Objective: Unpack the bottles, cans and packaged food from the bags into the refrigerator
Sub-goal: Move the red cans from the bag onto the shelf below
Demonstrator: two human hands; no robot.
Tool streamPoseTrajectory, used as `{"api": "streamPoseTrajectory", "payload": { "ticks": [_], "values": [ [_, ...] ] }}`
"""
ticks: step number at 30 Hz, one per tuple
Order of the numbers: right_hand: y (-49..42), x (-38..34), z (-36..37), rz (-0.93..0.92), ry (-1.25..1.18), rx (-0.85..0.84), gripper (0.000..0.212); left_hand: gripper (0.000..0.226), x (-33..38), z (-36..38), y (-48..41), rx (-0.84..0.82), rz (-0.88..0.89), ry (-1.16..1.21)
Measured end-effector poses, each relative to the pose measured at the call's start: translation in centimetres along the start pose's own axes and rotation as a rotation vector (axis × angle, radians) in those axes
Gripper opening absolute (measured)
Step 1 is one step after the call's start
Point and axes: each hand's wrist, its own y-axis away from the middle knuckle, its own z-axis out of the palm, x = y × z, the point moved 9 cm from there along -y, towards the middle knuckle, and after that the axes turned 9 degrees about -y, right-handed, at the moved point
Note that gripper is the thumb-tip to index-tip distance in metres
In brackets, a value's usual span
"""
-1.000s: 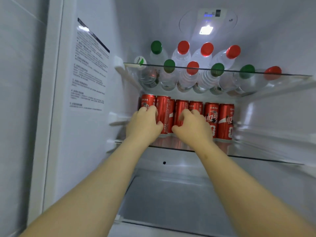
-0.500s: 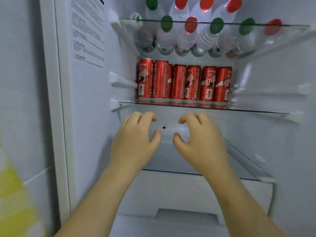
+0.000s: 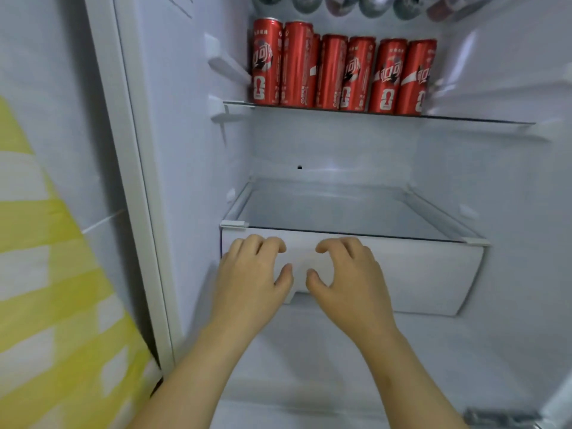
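Since a second ago both hands are dropping from the can shelf to the drawer level, and the view is tilting down with them. Left hand [image 3: 250, 274] and right hand [image 3: 349, 274] are hovering side by side, fingers loosely curved, gripping nothing, thumbs nearly meeting. They are covering part of the white drawer [image 3: 427, 274] front; contact with it cannot be told. A lower glass shelf [image 3: 356, 235] is lying just above the drawer. Higher up, the red cans [image 3: 340, 69] are standing upright in a row on the upper glass shelf [image 3: 479, 120]. Bottle bases [image 3: 371, 4] are showing at the top edge. Yellow-and-white striped material [image 3: 46, 274] is crowding the left, outside the refrigerator [image 3: 185, 150] frame.
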Motion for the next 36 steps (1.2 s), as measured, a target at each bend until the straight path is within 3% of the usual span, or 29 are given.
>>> {"api": "streamPoseTrajectory", "payload": {
  "ticks": [8, 17, 26, 36],
  "values": [
    [6.2, 2.4, -0.5, 0.155, 0.019, 0.011, 0.037, 0.021, 2.3, 2.6, 4.2, -0.140, 0.091, 0.120],
    [16.8, 6.1, -5.0, 0.386, 0.109, 0.049, 0.038, 0.025, 10.4, 4.4, 10.8, -0.322, 0.293, 0.243],
    [34.5, 8.8, -16.4, 0.735, 0.244, 0.106, 0.038, 0.026, 26.6, 2.1, 22.7, -0.504, 0.577, 0.449],
    [59.7, 3.4, -32.1, 1.176, 0.509, 0.319, 0.036, 0.033, 46.0, -9.4, 42.0, -0.687, 0.983, 0.733]
  ]
}}
